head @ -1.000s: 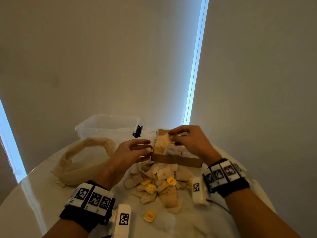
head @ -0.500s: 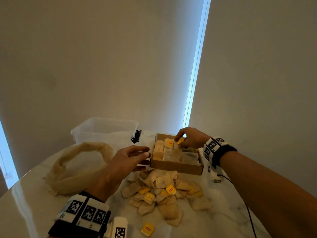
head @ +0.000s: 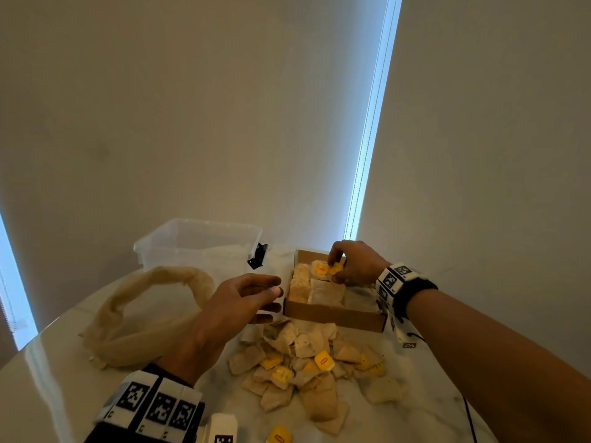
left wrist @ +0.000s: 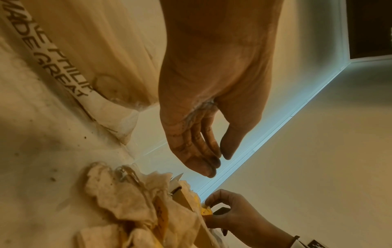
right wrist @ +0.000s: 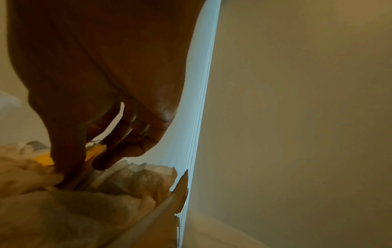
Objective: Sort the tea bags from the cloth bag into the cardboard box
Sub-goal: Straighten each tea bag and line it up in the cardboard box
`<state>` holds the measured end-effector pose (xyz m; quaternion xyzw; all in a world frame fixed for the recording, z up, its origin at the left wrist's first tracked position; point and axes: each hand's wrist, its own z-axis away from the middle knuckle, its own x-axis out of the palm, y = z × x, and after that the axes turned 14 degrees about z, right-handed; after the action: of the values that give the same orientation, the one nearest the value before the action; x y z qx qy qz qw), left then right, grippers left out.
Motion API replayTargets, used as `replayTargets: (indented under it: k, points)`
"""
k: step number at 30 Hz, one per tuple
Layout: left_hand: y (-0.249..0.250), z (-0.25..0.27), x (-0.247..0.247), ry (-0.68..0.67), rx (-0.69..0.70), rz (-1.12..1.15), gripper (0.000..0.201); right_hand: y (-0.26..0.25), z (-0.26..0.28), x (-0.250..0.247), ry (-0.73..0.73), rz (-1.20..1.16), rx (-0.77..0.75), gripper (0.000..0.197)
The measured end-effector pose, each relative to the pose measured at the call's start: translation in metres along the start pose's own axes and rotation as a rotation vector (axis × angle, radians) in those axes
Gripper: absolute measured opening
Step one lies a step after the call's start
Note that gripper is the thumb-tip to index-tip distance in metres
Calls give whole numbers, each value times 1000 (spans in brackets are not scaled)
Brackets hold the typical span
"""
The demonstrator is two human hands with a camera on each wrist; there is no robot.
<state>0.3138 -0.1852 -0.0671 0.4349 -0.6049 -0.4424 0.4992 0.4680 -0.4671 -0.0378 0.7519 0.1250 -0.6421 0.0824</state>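
Pinched in right hand (head: 355,263): yellow tag (head: 336,269) of one tea bag, at cardboard box (head: 332,313), 12 o'clock corner. Left hand (head: 243,298): relaxed, empty, at box's 9 o'clock. Step: placing. Next, likely: release, then draw from loose tea bags (head: 307,362) at 6 o'clock. Cloth bag (head: 134,321): well left.

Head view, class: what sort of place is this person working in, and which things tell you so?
Probably a room in a home, not a workshop: a round, glossy marble-look table stands in a corner, roller blinds cover the windows with daylight at their edges, and a clear plastic tub stands on it.
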Motion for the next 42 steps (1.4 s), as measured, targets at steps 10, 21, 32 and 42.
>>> replayTargets:
  k: [10,21,32,42]
  points:
    - [0,0,0,-1,1,-10,22,4,1,-6,67,100,26,32]
    - [13,-6,4,-65,41,-286,19,-11,40,-45,210,-69,-24,19]
    - [11,-18,35,-384,-111,-1369,40,-95,101,-29,-474,63,-86,33]
    - [30,-19,26,-239,31,-1080,27,-72,126,-16,-93,-445,-1,28]
